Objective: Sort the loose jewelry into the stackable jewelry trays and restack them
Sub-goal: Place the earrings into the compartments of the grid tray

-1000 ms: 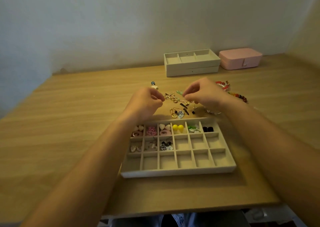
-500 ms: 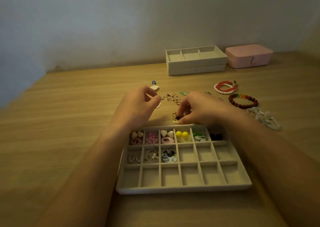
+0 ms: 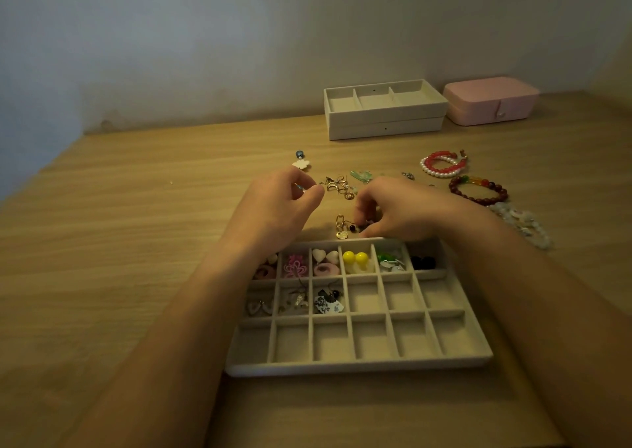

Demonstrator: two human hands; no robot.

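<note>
— What does the right hand grip?

— The right hand (image 3: pixel 400 211) curls its fingertips down and pinches a small dark piece (image 3: pixel 353 227) on the table. This is at twelve o'clock from the grid tray (image 3: pixel 359 367), just past its far rim. A gold drop earring (image 3: pixel 340 226) lies right beside it. Whether the two touch cannot be told.

— And the left?

— The left hand (image 3: pixel 284 208) is at eleven o'clock from the tray. Its thumb and forefinger are pressed together on a tiny pale piece (image 3: pixel 300 187), too small to name.

— What is hidden?

— The left wrist covers part of the tray's far-left cells. The right palm hides whatever lies under it.

— How does the tray look?

— It is pale and felt-lined, with three rows of six cells. The far row holds pairs, among them yellow balls (image 3: pixel 355 257). The three left cells of the middle row hold earrings, dim and hard to read.

— What is around it?

— A gold tangle (image 3: pixel 338 186) lies at twelve o'clock and the bracelets (image 3: pixel 478 191) at two. The stacked trays (image 3: pixel 384 109) and a pink box (image 3: pixel 490 100) stand at one o'clock, against the wall. The wooden table (image 3: pixel 119 242) runs wide at nine o'clock.
</note>
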